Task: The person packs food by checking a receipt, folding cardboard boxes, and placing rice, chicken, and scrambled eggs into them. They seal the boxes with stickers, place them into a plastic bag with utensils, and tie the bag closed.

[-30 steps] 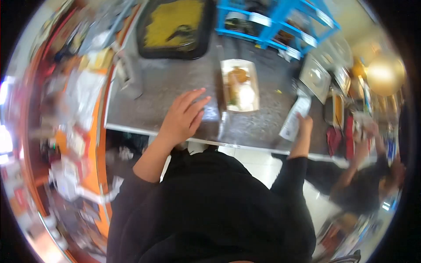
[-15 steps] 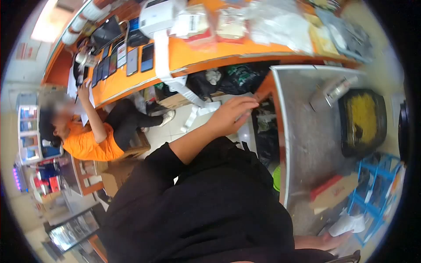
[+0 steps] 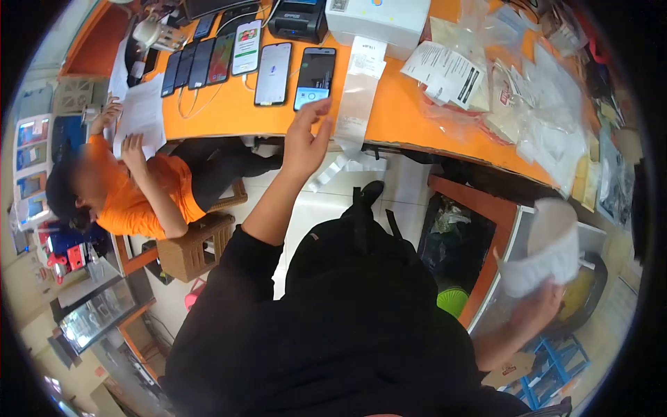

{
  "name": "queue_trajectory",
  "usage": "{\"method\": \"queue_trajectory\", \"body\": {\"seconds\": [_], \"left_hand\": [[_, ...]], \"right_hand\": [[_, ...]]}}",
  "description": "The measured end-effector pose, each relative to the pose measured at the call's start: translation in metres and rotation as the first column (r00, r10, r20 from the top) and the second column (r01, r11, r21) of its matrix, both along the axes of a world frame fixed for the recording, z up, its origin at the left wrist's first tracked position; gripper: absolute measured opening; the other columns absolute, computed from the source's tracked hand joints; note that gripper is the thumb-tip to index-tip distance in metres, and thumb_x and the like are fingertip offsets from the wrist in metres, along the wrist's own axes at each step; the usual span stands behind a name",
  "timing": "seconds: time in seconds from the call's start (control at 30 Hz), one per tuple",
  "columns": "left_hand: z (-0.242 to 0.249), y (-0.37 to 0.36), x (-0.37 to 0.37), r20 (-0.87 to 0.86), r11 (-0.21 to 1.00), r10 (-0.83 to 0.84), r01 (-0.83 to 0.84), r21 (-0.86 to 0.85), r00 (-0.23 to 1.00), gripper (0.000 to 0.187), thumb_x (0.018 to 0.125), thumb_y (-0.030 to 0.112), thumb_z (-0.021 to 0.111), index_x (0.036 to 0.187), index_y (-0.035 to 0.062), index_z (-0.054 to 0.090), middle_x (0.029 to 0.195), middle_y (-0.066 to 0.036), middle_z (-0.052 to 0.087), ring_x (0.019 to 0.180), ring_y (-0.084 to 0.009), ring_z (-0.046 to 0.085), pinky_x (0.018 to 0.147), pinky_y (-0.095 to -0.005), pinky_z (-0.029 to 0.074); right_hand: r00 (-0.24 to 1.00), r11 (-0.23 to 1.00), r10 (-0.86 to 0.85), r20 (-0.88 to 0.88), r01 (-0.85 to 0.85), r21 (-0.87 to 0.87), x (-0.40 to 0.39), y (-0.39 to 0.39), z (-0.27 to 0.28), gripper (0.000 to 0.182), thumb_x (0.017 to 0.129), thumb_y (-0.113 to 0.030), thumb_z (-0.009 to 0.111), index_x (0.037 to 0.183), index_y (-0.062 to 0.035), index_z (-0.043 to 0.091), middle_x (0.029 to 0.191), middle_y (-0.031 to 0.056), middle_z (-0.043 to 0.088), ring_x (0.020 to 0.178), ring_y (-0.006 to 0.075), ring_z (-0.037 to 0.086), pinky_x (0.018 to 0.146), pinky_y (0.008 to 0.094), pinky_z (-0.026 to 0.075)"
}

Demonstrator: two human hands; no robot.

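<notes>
My left hand (image 3: 306,146) hangs over the front edge of the orange table, fingers apart and holding nothing. Just beyond its fingertips lies a phone (image 3: 315,78) with a lit screen. To the right of that hand, a long white paper strip (image 3: 358,104) runs from a white printer (image 3: 379,21) over the table's edge towards the floor. Off to the right, my right hand (image 3: 545,306) grips a blurred white thing (image 3: 538,267) that looks like a paper roll. The grip is partly hidden behind it.
Several phones (image 3: 212,62) lie in a row at the left of the table. Plastic bags and printed papers (image 3: 445,73) cover its right part. A person in an orange shirt (image 3: 149,194) sits at the left with papers. A grey-topped counter stands under my right hand.
The view has shifted towards the table. My left hand has come from above the floor gap to the table edge by the phones. The right hand has lifted the white roll-like thing forward.
</notes>
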State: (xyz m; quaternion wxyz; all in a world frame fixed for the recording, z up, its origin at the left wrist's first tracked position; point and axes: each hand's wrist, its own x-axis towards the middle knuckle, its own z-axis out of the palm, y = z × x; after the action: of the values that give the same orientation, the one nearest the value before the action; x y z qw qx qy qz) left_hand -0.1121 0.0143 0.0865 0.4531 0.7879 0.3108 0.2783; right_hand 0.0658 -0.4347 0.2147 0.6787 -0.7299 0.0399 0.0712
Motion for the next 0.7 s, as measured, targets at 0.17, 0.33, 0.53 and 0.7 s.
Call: {"method": "queue_trajectory", "body": {"seconds": [0.17,0.33,0.53,0.7], "left_hand": [[0.045,-0.038,0.049,0.325,0.578,-0.548,0.63,-0.519,0.771,0.046,0.101,0.038,0.044,0.118,-0.0019,0.06,0.11,-0.011,0.065,0.108,-0.0178,0.057,0.096,-0.0329,0.043],[0.103,-0.083,0.11,0.66,0.149,-0.534,0.827,-0.541,0.528,0.055,0.1,0.045,0.039,0.127,-0.0012,0.052,0.112,-0.009,0.063,0.106,-0.0178,0.059,0.096,-0.0336,0.043],[0.161,-0.115,0.163,0.714,-0.07,-0.393,0.756,-0.651,0.579,0.034,0.097,0.017,0.051,0.126,0.0001,0.049,0.113,-0.01,0.062,0.097,-0.0155,0.064,0.079,-0.0282,0.053],[0.185,-0.17,0.181,0.743,-0.177,-0.544,0.813,-0.555,0.389,0.047,0.1,0.031,0.037,0.129,-0.0048,0.043,0.123,-0.021,0.058,0.106,-0.0259,0.064,0.087,-0.0347,0.054]], "right_hand": [[0.941,0.94,0.33,-0.069,-0.322,0.108,-0.038,0.109,-0.01,0.028,0.091,-0.002,0.058,0.119,0.0031,0.055,0.108,0.0086,0.064,0.095,0.0122,0.061,0.083,0.0255,0.048],[0.873,0.869,0.48,-0.092,-0.458,0.185,-0.057,0.155,0.024,0.033,0.092,0.0,0.059,0.123,0.0054,0.054,0.113,0.0107,0.065,0.102,0.0138,0.061,0.088,0.027,0.047],[0.907,0.895,0.413,-0.081,-0.388,0.222,-0.074,0.135,0.037,0.032,0.093,-0.001,0.057,0.124,0.0046,0.053,0.11,0.0107,0.066,0.1,0.0132,0.062,0.085,0.0267,0.048],[0.961,0.928,0.276,0.005,-0.268,0.258,-0.093,0.098,0.031,0.031,0.093,-0.003,0.058,0.123,0.0043,0.054,0.108,0.0096,0.068,0.097,0.0125,0.063,0.084,0.0265,0.049]]}}
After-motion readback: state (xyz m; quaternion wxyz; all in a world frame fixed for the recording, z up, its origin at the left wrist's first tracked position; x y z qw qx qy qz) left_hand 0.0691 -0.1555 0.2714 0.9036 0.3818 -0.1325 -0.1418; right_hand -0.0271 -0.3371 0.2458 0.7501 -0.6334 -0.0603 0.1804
